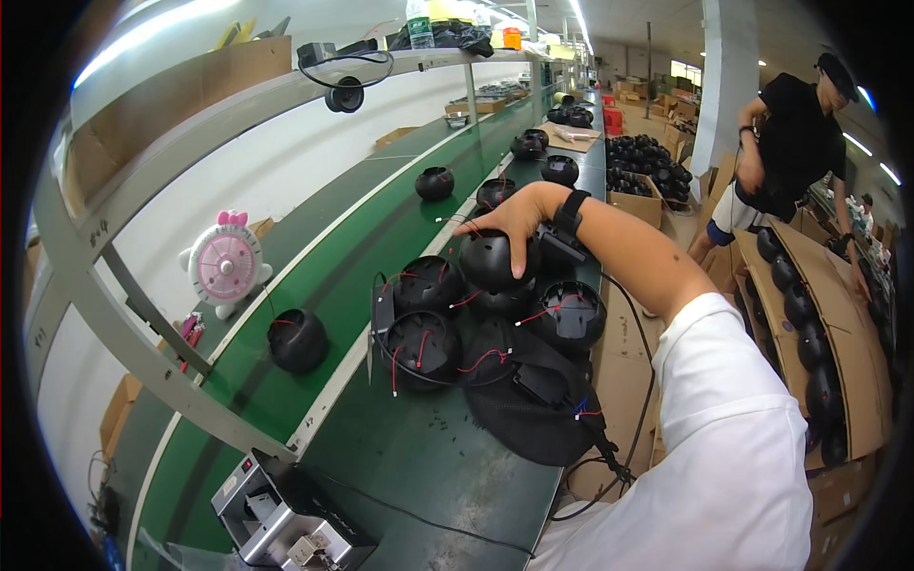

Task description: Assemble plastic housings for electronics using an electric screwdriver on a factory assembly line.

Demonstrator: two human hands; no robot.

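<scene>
Head view: the right hand (519, 217) is holding a black ball (484, 264), fingers spread around it. Other balls (583, 326) are sitting open with loose red wires (538, 314), seemingly unfinished.

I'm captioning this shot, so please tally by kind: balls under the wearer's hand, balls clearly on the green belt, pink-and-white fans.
Black ball under the right hand: 1
Black balls clearly on the green belt: 2
Pink-and-white fan: 1
Total: 4
</scene>
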